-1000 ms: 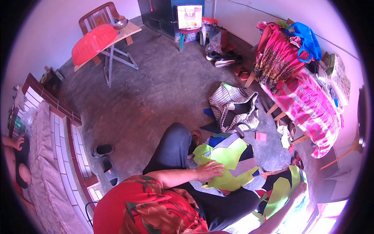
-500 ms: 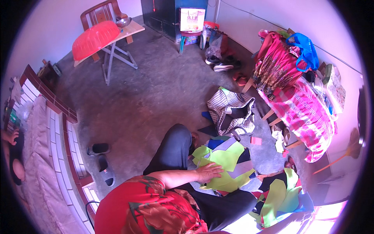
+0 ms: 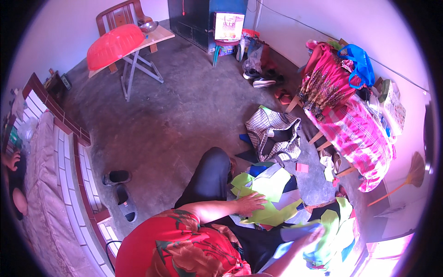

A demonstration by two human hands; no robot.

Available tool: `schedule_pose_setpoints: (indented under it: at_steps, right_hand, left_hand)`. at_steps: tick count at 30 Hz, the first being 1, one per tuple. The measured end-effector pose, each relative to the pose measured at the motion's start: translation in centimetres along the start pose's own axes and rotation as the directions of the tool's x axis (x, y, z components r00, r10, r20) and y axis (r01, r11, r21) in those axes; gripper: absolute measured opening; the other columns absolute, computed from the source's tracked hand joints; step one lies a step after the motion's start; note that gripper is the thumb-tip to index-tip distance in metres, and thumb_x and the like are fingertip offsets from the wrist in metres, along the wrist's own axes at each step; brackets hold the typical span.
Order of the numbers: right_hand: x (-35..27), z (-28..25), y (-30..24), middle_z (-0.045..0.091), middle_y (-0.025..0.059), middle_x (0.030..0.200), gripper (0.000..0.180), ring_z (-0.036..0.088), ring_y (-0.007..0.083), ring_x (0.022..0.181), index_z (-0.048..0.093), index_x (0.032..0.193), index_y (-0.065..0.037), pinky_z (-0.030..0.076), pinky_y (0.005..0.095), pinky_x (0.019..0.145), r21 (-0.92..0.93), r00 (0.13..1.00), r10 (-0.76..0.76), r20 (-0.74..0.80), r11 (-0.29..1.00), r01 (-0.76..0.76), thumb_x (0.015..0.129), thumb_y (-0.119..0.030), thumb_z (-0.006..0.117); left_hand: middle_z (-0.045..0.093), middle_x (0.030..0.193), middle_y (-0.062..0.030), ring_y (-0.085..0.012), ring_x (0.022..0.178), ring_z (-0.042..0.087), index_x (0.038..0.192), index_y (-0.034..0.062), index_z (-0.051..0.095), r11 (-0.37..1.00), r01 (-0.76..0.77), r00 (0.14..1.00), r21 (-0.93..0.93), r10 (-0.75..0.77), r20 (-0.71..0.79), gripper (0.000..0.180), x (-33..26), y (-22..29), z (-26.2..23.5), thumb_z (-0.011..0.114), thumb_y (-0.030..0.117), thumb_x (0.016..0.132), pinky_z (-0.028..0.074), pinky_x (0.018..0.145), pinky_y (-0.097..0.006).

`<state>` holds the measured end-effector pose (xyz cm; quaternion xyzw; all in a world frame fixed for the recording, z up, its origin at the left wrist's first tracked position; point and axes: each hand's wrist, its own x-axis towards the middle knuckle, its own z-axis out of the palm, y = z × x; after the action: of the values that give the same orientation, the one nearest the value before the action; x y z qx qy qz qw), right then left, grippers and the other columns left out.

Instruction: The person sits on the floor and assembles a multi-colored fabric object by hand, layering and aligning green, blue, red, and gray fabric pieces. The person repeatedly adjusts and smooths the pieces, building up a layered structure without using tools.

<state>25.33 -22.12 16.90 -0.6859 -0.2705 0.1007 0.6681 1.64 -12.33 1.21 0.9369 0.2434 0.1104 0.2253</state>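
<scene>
Left hand (image 3: 251, 204) spread, right hand (image 3: 312, 237) closed

Our left hand lay palm down on the lime pieces (image 3: 278, 214), its fingers loosely apart and free of any grip. Our right hand, blurred and bright, looked closed on a blue piece (image 3: 294, 232), though we could not make out each finger. That piece was just beside the right heap (image 3: 328, 225). The lime pieces lay on the floor (image 3: 152, 124), near the checked bag (image 3: 258, 122).
</scene>
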Motion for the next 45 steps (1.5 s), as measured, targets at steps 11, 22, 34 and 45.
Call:
schedule_pose_setpoints:
  at_steps: [11, 22, 34, 45]
  right_hand:
    - [-6.9, 3.3, 4.0, 0.059, 0.007, 0.109, 0.031, 0.055, 0.0161, 0.097, 0.051, 0.121, -0.003, 0.044, 0.0297, 0.087, 0.173, 0.852, 0.204, 0.482, 0.931, -0.321, 0.098, -0.024, 0.046]
    - [-6.1, 2.7, 3.1, 0.061, 0.0039, 0.086, 0.017, 0.058, 0.0115, 0.076, 0.056, 0.1, -0.004, 0.048, 0.0255, 0.07, 0.261, 0.819, 0.242, 0.521, 0.868, -0.422, 0.097, -0.019, 0.051]
    - [-5.9, 2.4, 2.4, 0.057, 0.0017, 0.083, 0.015, 0.051, 0.0093, 0.075, 0.055, 0.091, -0.002, 0.044, 0.0235, 0.069, 0.232, 0.898, 0.136, 0.419, 0.94, -0.25, 0.091, -0.016, 0.061]
    - [-6.5, 1.9, 2.1, 0.055, 0.0009, 0.09, 0.011, 0.05, 0.0085, 0.083, 0.055, 0.098, -0.002, 0.042, 0.0234, 0.075, 0.058, 0.898, -0.126, 0.422, 0.992, 0.111, 0.091, -0.008, 0.059]
  left_hand:
    - [0.037, 0.14, -0.011, -0.0271, 0.139, 0.022, 0.124, 0.0121, 0.048, 0.99, 0.014, 0.937, -0.14, -0.061, -0.343, 0.057, 0.7, 2.1, -0.9, 0.068, 0.026, 0.073, 0.017, 0.11, -0.054]
    - [0.056, 0.118, -0.015, -0.0248, 0.11, 0.054, 0.127, 0.0057, 0.046, 0.561, -0.077, 0.966, -0.824, -0.161, -0.2, 0.059, 3.7, 9.3, -5.0, 0.065, 0.041, 0.084, 0.044, 0.092, -0.035]
    - [0.063, 0.097, -0.0041, -0.0112, 0.091, 0.056, 0.112, 0.0018, 0.059, 0.427, 0.042, 0.947, -0.903, -0.304, -0.1, 0.042, 4.4, 10.7, -4.8, 0.074, 0.024, 0.08, 0.045, 0.082, -0.027]
    - [0.061, 0.09, 0.0016, -0.0081, 0.086, 0.054, 0.101, 0.0032, 0.06, 0.146, -0.014, 0.895, -0.989, -0.44, -0.078, 0.024, 4.2, 10.2, -5.2, 0.07, 0.012, 0.081, 0.044, 0.079, -0.025]
